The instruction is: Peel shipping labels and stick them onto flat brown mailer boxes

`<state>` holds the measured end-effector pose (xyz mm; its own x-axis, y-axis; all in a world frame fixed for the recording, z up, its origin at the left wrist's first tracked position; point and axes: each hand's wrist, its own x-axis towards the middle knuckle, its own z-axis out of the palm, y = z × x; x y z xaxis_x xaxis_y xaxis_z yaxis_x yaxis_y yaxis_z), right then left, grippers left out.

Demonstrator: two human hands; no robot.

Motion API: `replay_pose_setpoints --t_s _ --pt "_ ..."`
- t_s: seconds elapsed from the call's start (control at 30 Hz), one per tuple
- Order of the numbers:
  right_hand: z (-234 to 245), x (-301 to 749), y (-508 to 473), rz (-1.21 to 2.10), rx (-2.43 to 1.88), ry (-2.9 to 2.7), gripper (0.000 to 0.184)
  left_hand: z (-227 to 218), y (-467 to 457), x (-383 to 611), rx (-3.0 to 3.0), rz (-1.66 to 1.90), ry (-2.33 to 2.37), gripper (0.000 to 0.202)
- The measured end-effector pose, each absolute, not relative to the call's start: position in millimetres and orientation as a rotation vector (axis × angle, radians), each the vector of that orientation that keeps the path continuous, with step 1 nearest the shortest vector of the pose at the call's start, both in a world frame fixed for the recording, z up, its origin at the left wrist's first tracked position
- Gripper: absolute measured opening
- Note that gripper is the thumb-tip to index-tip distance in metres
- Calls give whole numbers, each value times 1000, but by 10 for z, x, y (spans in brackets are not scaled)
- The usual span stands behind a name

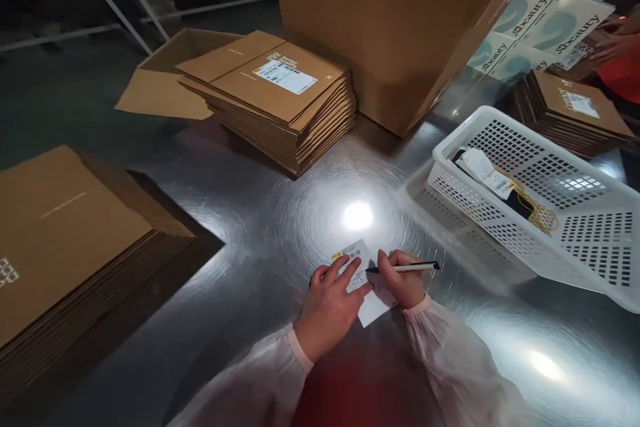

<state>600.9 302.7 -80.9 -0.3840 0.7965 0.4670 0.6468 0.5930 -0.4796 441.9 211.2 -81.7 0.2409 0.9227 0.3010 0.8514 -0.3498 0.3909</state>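
Note:
A small white label (367,283) with a barcode lies on the shiny metal table (280,227) near the front edge. My left hand (330,303) rests flat on the label, fingers stretched over it and holding it down. My right hand (403,277) is closed around a white pen (407,267) with a black cap and tip. The pen lies nearly level, its tip pointing left onto the label between my two hands. Both wrists wear pale translucent sleeves.
A white perforated basket (590,240) at the right holds a tagged dark item. Stacks of flat cardboard boxes lie at the left (65,240), centre back (280,97) and far right (575,110). A tall carton (390,20) stands behind. Another person's hand (617,47) shows at top right.

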Motion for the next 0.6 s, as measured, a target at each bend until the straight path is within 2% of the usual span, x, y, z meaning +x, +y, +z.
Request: replay_pose_setpoints --t_s 0.6 --pt "-790 5947 3011 524 -1230 -1927 44 -826 2115 4420 2348 741 1698 27"
